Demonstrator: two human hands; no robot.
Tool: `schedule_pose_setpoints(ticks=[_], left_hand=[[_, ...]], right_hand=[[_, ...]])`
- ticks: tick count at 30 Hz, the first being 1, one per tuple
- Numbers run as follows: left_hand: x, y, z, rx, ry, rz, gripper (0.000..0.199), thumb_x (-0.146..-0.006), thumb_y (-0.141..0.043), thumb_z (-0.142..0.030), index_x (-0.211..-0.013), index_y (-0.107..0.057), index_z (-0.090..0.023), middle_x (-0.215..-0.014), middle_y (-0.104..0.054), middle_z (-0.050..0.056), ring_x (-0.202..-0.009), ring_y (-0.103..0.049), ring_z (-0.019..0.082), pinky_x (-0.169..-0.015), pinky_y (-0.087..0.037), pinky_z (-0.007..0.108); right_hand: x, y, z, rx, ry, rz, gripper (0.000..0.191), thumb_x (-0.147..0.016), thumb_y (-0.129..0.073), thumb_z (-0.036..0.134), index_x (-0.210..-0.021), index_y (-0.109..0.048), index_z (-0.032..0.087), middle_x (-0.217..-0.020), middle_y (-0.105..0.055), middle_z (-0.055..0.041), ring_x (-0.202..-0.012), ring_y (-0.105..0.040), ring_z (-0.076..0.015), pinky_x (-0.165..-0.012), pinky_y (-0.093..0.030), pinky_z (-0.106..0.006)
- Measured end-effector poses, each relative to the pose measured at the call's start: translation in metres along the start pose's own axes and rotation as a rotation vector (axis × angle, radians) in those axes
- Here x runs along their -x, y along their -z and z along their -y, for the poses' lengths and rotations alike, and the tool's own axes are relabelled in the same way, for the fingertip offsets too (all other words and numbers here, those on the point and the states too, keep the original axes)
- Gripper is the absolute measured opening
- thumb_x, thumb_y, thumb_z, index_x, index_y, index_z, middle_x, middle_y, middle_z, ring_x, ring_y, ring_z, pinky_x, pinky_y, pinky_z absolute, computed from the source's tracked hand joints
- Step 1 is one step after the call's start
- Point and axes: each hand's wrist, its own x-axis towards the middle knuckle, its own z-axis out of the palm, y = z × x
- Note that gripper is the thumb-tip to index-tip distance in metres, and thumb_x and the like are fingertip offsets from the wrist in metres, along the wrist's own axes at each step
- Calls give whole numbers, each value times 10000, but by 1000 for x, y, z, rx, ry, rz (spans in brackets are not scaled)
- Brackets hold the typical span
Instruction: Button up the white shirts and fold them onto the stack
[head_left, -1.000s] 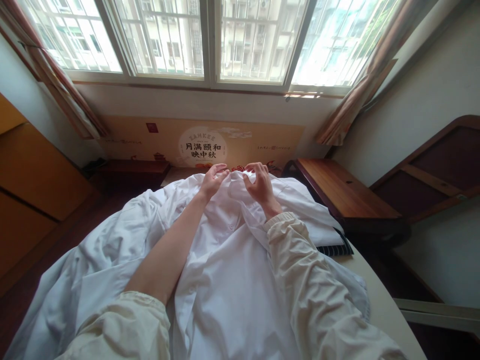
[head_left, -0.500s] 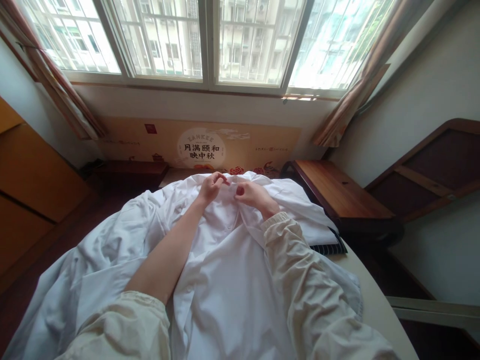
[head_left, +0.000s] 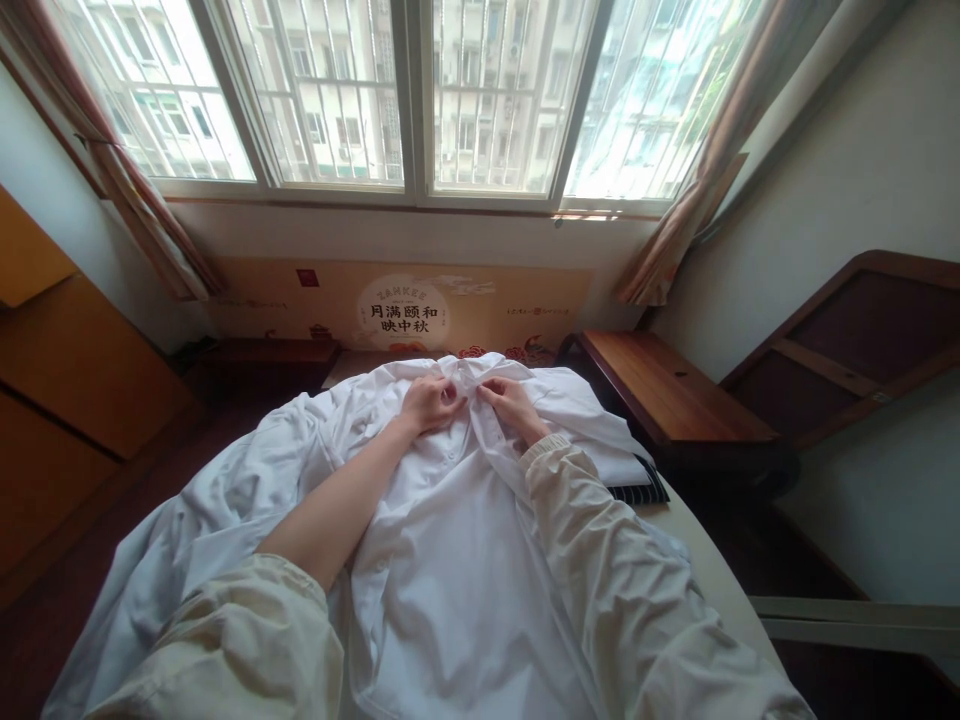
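Observation:
A white buttoned shirt (head_left: 465,560) lies spread and wrinkled in front of me, its collar end at the far side. Near the collar, my left hand (head_left: 433,402) has its fingers curled and pinching the fabric. Just to its right, my right hand (head_left: 511,405) pinches the other edge of the shirt opening between thumb and fingertips. The two hands are a small gap apart. Small buttons show on the front below my left hand. Whatever tiny part lies between the fingertips is too small to make out.
The pale table edge (head_left: 731,590) curves at the right, with a dark striped item (head_left: 641,490) under the cloth. Beyond stands a wooden side table (head_left: 675,385). A printed board (head_left: 480,310) is below the window; orange cabinets (head_left: 82,380) stand left.
My left hand has turned and closed on the cloth near the collar. My right hand's fingers have moved to a pinch at the opening's edge. The view has tilted up slightly.

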Motion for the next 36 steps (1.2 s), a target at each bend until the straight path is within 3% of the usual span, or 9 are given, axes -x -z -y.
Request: schedule_pose_setpoints(ticks=[5,10,14,17,21,27,36], left_hand=[[14,-1,-31,-136,140,52,193,-798,-819,-393,-864,-757,-222,-1015,-746,140,-984,-693,340,-944,-496,433],[25,-3,-50,-159,286,75,116,-886,-713,-314,-820,-756,-229,-941,-779,127,-929,-720,318,-891,-500,419],[32,11,-45,90,352,52,170,-881,-746,-399,-815,-751,-243,-875,-795,84,-820,-731,275,-791,-514,371],[40,24,-39,317,370,-77,282,-866,-770,-508,-819,-727,-233,-859,-789,79,-771,-721,253,-765,-532,358],[55,31,-41,457,389,-207,375,-850,-779,-586,-859,-688,-222,-925,-776,89,-807,-719,251,-781,-557,369],[75,17,-51,478,381,-268,303,-921,-718,-530,-885,-664,-234,-916,-773,89,-848,-740,261,-817,-557,371],[78,0,-37,577,357,-285,281,-911,-740,-487,-974,-714,-213,-967,-799,93,-884,-761,243,-849,-591,355]], right_hand=[[5,-4,3,-45,-31,-23,357,-710,-781,497,-873,-770,180,-884,-787,-73,-802,-686,-233,-785,-534,-363],[12,-13,14,22,-25,-124,380,-729,-759,543,-843,-747,180,-825,-760,-61,-760,-662,-211,-731,-514,-334],[21,-14,30,69,-40,-192,398,-763,-716,558,-880,-752,179,-793,-745,-56,-723,-641,-203,-683,-501,-321],[29,-15,40,55,-22,-233,382,-770,-705,543,-895,-751,185,-825,-758,-62,-706,-628,-197,-664,-504,-317],[39,-26,51,4,-11,-285,379,-790,-690,537,-923,-757,190,-827,-754,-65,-708,-633,-205,-650,-507,-316],[56,-51,53,23,47,-261,342,-851,-675,534,-928,-754,210,-841,-748,-54,-745,-653,-208,-713,-532,-324],[67,-63,35,18,111,-221,280,-881,-685,501,-934,-745,233,-870,-748,-53,-734,-634,-209,-736,-547,-347]])
